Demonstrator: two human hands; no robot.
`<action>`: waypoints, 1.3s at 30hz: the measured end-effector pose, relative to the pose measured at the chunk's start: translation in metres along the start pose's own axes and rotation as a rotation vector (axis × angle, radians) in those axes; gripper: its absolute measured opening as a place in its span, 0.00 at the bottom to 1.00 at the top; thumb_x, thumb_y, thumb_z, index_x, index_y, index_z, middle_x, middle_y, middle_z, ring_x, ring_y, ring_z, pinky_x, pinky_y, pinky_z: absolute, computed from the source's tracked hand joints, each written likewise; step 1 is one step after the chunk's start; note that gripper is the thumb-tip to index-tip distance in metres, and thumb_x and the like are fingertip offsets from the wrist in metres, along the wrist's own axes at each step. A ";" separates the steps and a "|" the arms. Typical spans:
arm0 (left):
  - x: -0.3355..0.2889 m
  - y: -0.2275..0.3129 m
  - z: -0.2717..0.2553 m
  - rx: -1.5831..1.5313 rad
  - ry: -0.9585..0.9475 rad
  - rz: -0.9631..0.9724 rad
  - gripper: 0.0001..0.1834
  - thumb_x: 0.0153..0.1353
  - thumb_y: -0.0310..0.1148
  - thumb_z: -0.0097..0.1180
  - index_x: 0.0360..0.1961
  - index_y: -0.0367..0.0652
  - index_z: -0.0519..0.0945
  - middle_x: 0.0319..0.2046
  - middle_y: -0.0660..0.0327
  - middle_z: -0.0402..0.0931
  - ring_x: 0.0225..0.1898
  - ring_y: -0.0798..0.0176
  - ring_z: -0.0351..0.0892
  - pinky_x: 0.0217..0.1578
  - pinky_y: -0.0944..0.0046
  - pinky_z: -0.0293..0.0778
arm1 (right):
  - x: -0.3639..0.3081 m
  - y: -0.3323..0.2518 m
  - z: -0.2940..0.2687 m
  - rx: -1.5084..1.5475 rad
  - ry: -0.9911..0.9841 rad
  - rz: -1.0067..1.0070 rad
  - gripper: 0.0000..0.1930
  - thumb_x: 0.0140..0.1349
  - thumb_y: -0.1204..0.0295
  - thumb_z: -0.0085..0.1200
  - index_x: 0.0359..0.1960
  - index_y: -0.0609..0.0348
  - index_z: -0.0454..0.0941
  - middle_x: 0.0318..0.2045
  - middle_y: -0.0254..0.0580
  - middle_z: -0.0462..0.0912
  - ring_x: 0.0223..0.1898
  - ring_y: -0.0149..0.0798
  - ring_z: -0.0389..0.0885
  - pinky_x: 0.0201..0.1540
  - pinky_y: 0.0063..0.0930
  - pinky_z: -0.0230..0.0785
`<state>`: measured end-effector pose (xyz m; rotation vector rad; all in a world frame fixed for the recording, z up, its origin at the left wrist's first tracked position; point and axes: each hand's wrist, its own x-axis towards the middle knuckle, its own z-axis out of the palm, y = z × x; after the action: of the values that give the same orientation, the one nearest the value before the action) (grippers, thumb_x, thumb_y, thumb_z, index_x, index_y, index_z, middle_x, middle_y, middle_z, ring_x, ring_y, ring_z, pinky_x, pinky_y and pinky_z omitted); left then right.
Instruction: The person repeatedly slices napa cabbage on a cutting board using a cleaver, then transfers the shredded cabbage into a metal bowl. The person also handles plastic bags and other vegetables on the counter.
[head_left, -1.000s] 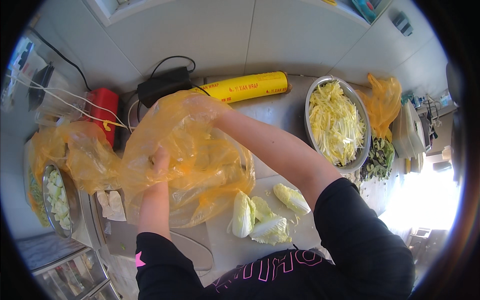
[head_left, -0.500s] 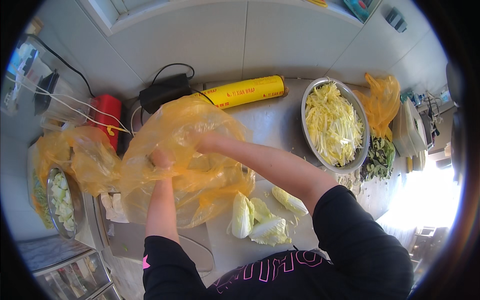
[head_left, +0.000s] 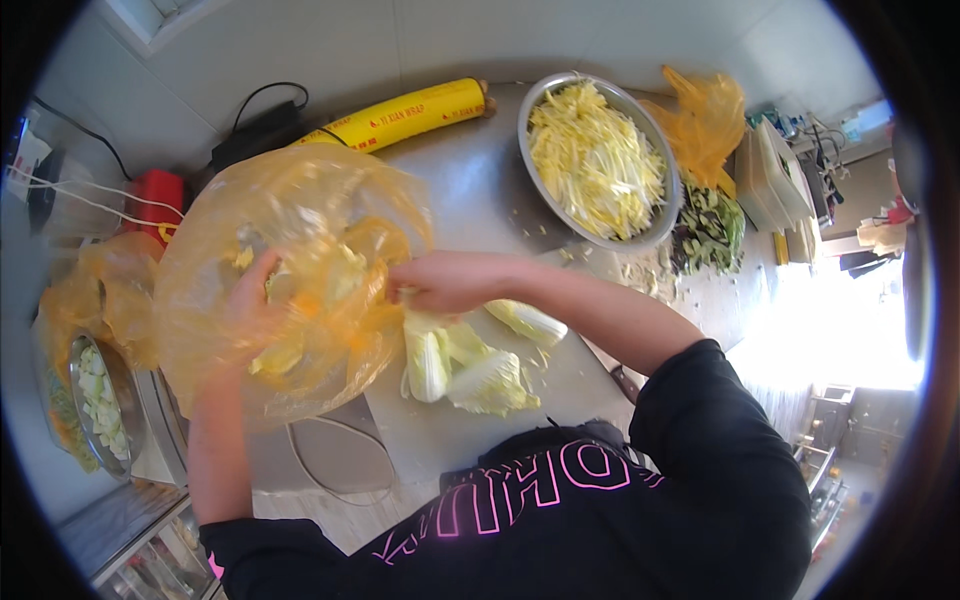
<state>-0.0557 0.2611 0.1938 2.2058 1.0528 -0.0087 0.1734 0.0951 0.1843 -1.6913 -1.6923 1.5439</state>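
A large translucent orange plastic bag (head_left: 290, 185) billows over the left of the counter, partly blurred. Pale pieces of napa cabbage (head_left: 345, 275) show through its film. My left hand (head_left: 255, 305) is closed on the bag at its left side, with film veiling its fingers. At the bag's right edge my right hand (head_left: 440, 283) is closed, fingers curled on the film. Just below my right hand lie napa cabbage pieces (head_left: 428, 365) on a pale board (head_left: 390, 395), and another cabbage wedge (head_left: 530, 322) is beside them.
A metal bowl (head_left: 672, 200) of shredded cabbage (head_left: 595, 165) stands at the back right, near another orange bag (head_left: 705, 120). A yellow wrap roll (head_left: 415, 115) lies along the wall. At left is a bowl (head_left: 128, 420) of chopped pieces. A knife handle (head_left: 625, 384) shows by my right arm.
The bag has opened out and ballooned, now showing cabbage inside. My right hand has come to the bag's right edge; my hands are farther apart. The whole view has shifted.
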 end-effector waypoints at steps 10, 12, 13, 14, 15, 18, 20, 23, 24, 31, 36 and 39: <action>-0.061 0.111 0.004 -0.298 -0.472 0.809 0.26 0.56 0.34 0.60 0.57 0.50 0.70 0.41 0.56 0.78 0.49 0.57 0.74 0.51 0.59 0.70 | -0.185 0.108 0.087 0.888 0.632 0.159 0.09 0.63 0.68 0.49 0.42 0.57 0.74 0.34 0.36 0.78 0.32 0.29 0.79 0.33 0.25 0.74; -0.042 0.119 0.003 -0.862 -0.341 0.673 0.24 0.59 0.34 0.59 0.56 0.44 0.69 0.40 0.54 0.77 0.48 0.55 0.75 0.50 0.55 0.73 | -0.197 0.121 0.122 0.931 0.645 0.181 0.11 0.64 0.66 0.49 0.42 0.58 0.74 0.35 0.36 0.78 0.33 0.30 0.79 0.33 0.26 0.75; -0.031 0.132 -0.004 -1.070 -0.289 0.458 0.23 0.60 0.34 0.58 0.55 0.41 0.69 0.41 0.52 0.76 0.48 0.54 0.75 0.49 0.53 0.74 | -0.201 0.126 0.136 0.944 0.646 0.205 0.11 0.64 0.65 0.49 0.43 0.58 0.74 0.35 0.36 0.78 0.33 0.30 0.79 0.33 0.26 0.75; -0.020 0.131 -0.010 -1.217 -0.081 0.356 0.21 0.61 0.31 0.57 0.54 0.41 0.69 0.42 0.53 0.76 0.47 0.54 0.75 0.49 0.53 0.74 | -0.203 0.127 0.147 0.951 0.628 0.215 0.12 0.64 0.64 0.49 0.43 0.59 0.74 0.35 0.36 0.78 0.33 0.30 0.80 0.33 0.26 0.75; -0.008 0.120 -0.011 -1.357 0.132 0.255 0.19 0.61 0.29 0.56 0.53 0.41 0.70 0.43 0.54 0.75 0.47 0.54 0.74 0.50 0.53 0.74 | -0.207 0.127 0.155 0.968 0.610 0.206 0.10 0.65 0.66 0.49 0.43 0.58 0.73 0.35 0.36 0.78 0.33 0.31 0.80 0.33 0.26 0.75; 0.006 0.053 -0.027 -1.716 0.594 0.205 0.17 0.61 0.29 0.56 0.51 0.36 0.71 0.43 0.53 0.74 0.45 0.54 0.76 0.47 0.56 0.74 | -0.212 0.125 0.174 0.966 0.522 0.179 0.09 0.66 0.71 0.46 0.46 0.57 0.70 0.36 0.38 0.78 0.33 0.34 0.82 0.32 0.26 0.75; -0.016 0.072 -0.005 -1.980 0.265 0.359 0.17 0.62 0.29 0.55 0.50 0.35 0.70 0.43 0.53 0.74 0.44 0.55 0.76 0.47 0.57 0.75 | -0.223 0.131 0.185 0.984 0.500 0.156 0.09 0.66 0.71 0.46 0.46 0.59 0.69 0.36 0.41 0.78 0.33 0.35 0.82 0.32 0.27 0.76; -0.076 0.134 0.078 -2.223 -0.385 0.297 0.16 0.63 0.33 0.54 0.48 0.35 0.71 0.42 0.54 0.74 0.41 0.57 0.76 0.44 0.60 0.75 | -0.231 0.148 0.198 0.974 0.498 0.182 0.10 0.66 0.71 0.46 0.46 0.61 0.67 0.36 0.45 0.77 0.33 0.38 0.82 0.32 0.28 0.76; -0.096 0.148 0.123 -1.961 -0.425 0.317 0.17 0.62 0.36 0.56 0.47 0.36 0.73 0.38 0.56 0.75 0.37 0.58 0.77 0.40 0.62 0.75 | -0.232 0.151 0.200 0.978 0.525 0.196 0.11 0.66 0.71 0.46 0.46 0.62 0.67 0.36 0.44 0.77 0.33 0.38 0.83 0.32 0.28 0.77; -0.185 0.127 0.369 -1.843 0.099 -0.554 0.22 0.64 0.31 0.53 0.58 0.42 0.66 0.52 0.57 0.72 0.52 0.53 0.73 0.52 0.49 0.71 | -0.203 0.205 0.214 1.075 0.612 0.378 0.16 0.64 0.67 0.49 0.52 0.59 0.68 0.38 0.44 0.77 0.46 0.42 0.79 0.41 0.36 0.75; -0.195 0.125 0.373 -1.888 0.133 -0.527 0.29 0.64 0.29 0.52 0.65 0.44 0.58 0.57 0.57 0.67 0.57 0.52 0.69 0.55 0.42 0.67 | -0.231 0.195 0.208 0.106 0.636 0.239 0.19 0.58 0.67 0.52 0.50 0.60 0.73 0.42 0.58 0.80 0.43 0.55 0.79 0.48 0.41 0.71; -0.209 0.115 0.373 -1.621 0.211 -0.590 0.32 0.63 0.29 0.53 0.66 0.42 0.55 0.57 0.56 0.66 0.57 0.51 0.69 0.53 0.41 0.66 | -0.249 0.199 0.208 0.122 0.560 0.204 0.20 0.56 0.67 0.54 0.50 0.59 0.73 0.42 0.56 0.79 0.45 0.55 0.78 0.48 0.42 0.70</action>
<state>-0.0158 -0.1499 0.0336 0.4306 1.1109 0.5953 0.1790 -0.2648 0.0593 -2.0307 -1.1495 1.0704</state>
